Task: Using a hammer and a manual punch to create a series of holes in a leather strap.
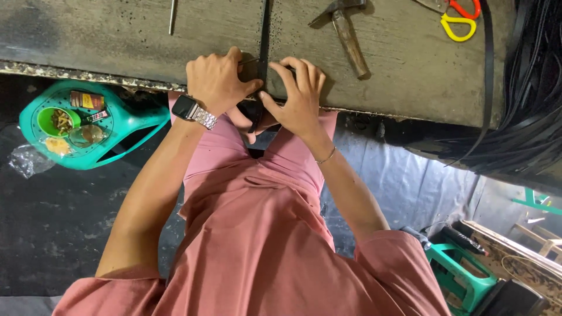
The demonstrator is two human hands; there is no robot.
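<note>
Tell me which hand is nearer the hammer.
Right. The right hand lies just left of and below the hammer; the left hand sits farther left, across the black strap.

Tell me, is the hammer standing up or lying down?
Lying down. The hammer rests flat on the workbench, its handle angled toward the edge, beyond the right hand.

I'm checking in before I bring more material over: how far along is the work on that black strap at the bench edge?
Nothing shows as finished. In hand: the left hand and right hand pinch one black strap at the workbench edge. The hammer and scissors lie untouched. A large bundle of black straps waits to the right, so most seems left.
</note>
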